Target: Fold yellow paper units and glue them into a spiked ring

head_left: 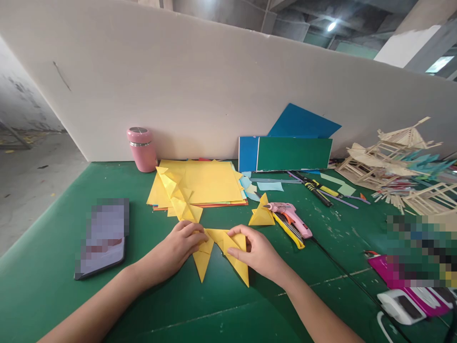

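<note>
Both hands are on a folded yellow paper piece (234, 248) with two downward points, low over the green table. My left hand (185, 243) has its fingers closed on the piece's left part. My right hand (250, 245) pinches the right part between thumb and fingers. Just beyond my left hand, a chain of folded yellow paper (174, 188) lies partly on a stack of yellow sheets (214, 181); whether it joins the held piece is hidden. Another folded yellow paper piece (263, 214) stands beyond my right hand, beside a pink glue gun (291, 216).
A yellow utility knife (291, 232) lies under the glue gun, whose cord runs right. A phone (103, 238) lies left and a pink flask (142, 150) stands behind. Cutters (317, 190), paper scraps (270, 186), a wooden stick model (382, 157) and a power strip (402, 305) occupy the right.
</note>
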Available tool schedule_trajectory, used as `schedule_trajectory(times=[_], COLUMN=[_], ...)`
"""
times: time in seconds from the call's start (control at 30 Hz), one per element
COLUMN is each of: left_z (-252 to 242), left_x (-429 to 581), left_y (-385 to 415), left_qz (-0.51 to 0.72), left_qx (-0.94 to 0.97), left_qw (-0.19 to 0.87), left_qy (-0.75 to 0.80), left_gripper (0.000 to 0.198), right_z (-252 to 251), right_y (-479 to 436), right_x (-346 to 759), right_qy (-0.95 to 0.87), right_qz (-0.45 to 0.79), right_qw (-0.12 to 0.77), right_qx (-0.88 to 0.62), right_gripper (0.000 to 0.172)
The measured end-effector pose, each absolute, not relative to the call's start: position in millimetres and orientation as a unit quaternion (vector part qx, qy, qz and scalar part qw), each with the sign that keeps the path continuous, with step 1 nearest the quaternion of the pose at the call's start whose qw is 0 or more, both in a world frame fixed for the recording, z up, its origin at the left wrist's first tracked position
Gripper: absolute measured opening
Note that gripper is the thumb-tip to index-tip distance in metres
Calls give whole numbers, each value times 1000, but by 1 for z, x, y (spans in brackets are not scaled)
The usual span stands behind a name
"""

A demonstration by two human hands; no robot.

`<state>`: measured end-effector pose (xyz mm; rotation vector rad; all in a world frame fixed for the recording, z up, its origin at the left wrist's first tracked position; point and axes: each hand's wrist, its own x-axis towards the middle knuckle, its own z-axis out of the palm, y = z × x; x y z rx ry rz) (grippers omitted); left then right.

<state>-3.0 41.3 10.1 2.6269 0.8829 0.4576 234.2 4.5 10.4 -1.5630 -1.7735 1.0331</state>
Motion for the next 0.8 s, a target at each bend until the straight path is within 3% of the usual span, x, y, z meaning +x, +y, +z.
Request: schedule_trajectory(times=[0.13, 0.33, 0.53, 0.8], left_z=[9, 10, 16, 21], left_x=[-3, -4, -7, -11], left_y=[39, 38, 36, 32], left_qz=[191, 220, 206, 197], left_qx=[913, 898, 899, 908], left_qw=[170, 192, 206, 212], left_qy=[318, 328, 327, 304], left_gripper=[21, 13, 11, 41], right_z=[8, 11, 15, 7], right_y=[5, 0, -4, -3], right_x=[235, 233, 220, 212], right_qy=[-649, -612, -654, -626], right_qz=[396, 535, 444, 434], right_qw=[298, 301, 293, 331], right_qx=[-577, -499, -538, -558], right_gripper=[20, 41, 29, 24])
